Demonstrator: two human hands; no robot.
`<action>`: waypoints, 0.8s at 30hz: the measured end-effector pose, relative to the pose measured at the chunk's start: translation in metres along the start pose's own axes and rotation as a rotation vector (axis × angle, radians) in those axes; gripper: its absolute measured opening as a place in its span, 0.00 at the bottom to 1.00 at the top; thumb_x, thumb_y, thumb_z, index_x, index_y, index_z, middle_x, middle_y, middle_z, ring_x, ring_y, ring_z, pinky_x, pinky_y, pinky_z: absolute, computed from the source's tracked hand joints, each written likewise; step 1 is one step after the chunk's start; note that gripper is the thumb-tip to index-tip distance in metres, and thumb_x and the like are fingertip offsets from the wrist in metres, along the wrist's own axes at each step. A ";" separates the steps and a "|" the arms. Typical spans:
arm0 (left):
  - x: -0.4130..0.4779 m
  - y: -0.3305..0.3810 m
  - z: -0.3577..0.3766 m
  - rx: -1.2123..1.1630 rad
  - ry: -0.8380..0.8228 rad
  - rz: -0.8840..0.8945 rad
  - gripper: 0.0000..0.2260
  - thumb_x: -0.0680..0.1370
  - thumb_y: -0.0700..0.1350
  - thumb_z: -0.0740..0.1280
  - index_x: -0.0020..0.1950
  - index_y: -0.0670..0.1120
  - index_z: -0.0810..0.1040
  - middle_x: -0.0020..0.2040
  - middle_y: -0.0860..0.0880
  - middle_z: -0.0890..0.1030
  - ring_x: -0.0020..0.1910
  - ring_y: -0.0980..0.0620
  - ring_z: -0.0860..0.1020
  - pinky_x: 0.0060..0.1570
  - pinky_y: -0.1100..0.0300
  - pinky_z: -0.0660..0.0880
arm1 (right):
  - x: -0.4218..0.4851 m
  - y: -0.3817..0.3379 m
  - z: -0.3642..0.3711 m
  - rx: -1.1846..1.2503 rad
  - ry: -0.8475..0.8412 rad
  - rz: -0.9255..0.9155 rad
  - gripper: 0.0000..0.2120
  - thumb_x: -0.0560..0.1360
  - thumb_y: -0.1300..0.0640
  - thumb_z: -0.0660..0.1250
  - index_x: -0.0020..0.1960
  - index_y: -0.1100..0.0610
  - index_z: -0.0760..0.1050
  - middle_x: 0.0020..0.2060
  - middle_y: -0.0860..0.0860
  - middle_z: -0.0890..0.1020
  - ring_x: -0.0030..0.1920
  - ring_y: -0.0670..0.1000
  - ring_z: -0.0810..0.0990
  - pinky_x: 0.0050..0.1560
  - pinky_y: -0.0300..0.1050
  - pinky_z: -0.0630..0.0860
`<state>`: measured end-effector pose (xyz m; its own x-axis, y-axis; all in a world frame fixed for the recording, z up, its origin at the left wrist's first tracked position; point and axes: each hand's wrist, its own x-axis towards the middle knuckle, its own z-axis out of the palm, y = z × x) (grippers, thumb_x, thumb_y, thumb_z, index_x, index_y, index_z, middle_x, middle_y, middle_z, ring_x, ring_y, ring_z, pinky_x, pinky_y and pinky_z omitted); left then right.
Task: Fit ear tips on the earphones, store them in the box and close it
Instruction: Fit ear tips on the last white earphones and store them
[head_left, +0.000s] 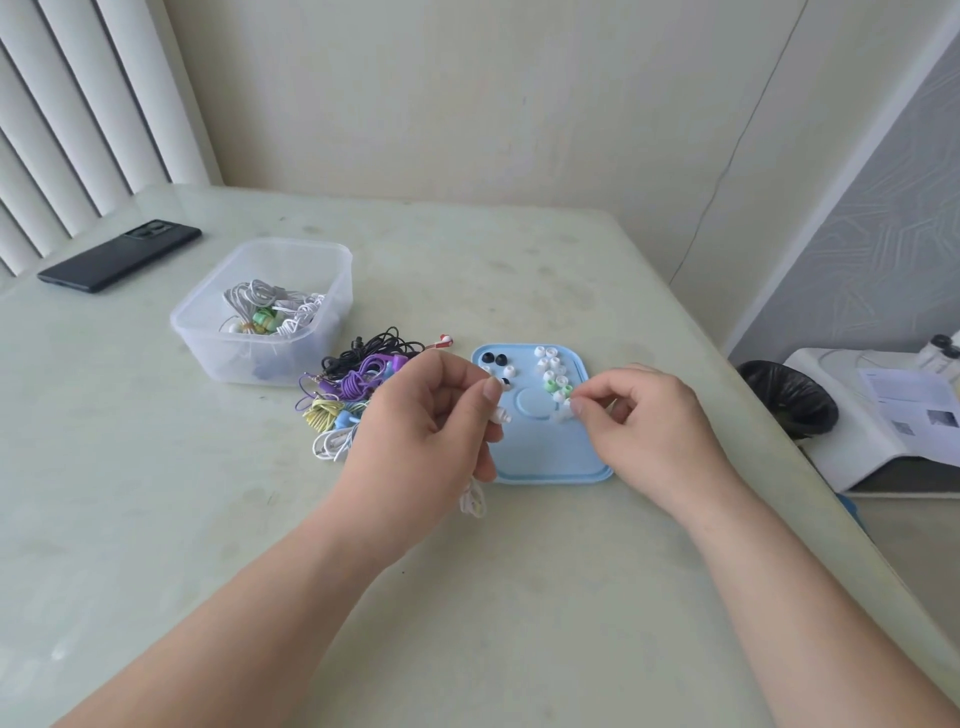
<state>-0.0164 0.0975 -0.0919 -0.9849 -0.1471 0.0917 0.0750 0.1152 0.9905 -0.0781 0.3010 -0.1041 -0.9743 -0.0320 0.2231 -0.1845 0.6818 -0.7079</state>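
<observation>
While the left hand (431, 415) pinches the white earbud (502, 415) by its hard body, the right hand (649, 415) nips what may be a soft, tiny ear tip (570, 408) above the blue lid (545, 470).

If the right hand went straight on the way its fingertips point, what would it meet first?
Probably the white earbud pinched by the left hand: the right hand, pinching an ear tip, points leftward at it above the blue lid. Depth is uncertain.
</observation>
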 end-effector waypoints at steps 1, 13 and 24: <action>0.000 0.000 0.000 -0.003 -0.002 -0.002 0.05 0.83 0.44 0.68 0.49 0.45 0.79 0.36 0.46 0.85 0.28 0.49 0.81 0.29 0.62 0.74 | -0.001 0.000 0.000 -0.009 -0.004 -0.006 0.06 0.75 0.58 0.74 0.41 0.48 0.83 0.40 0.45 0.80 0.32 0.43 0.74 0.38 0.38 0.71; 0.002 -0.002 0.000 -0.077 -0.032 -0.016 0.04 0.83 0.43 0.69 0.49 0.46 0.80 0.40 0.45 0.87 0.34 0.45 0.86 0.36 0.54 0.79 | -0.006 -0.007 -0.009 0.021 -0.002 -0.040 0.05 0.74 0.58 0.76 0.43 0.48 0.86 0.36 0.44 0.82 0.33 0.41 0.76 0.36 0.31 0.71; -0.004 0.002 0.002 -0.109 -0.092 0.074 0.04 0.83 0.43 0.68 0.49 0.44 0.80 0.39 0.45 0.86 0.33 0.48 0.84 0.32 0.59 0.78 | -0.024 -0.050 -0.003 1.072 -0.335 0.336 0.03 0.68 0.65 0.73 0.41 0.60 0.85 0.38 0.61 0.84 0.37 0.54 0.83 0.38 0.43 0.82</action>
<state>-0.0126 0.1004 -0.0908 -0.9858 -0.0514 0.1598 0.1592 0.0143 0.9871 -0.0450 0.2700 -0.0719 -0.9507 -0.2673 -0.1574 0.2300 -0.2671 -0.9358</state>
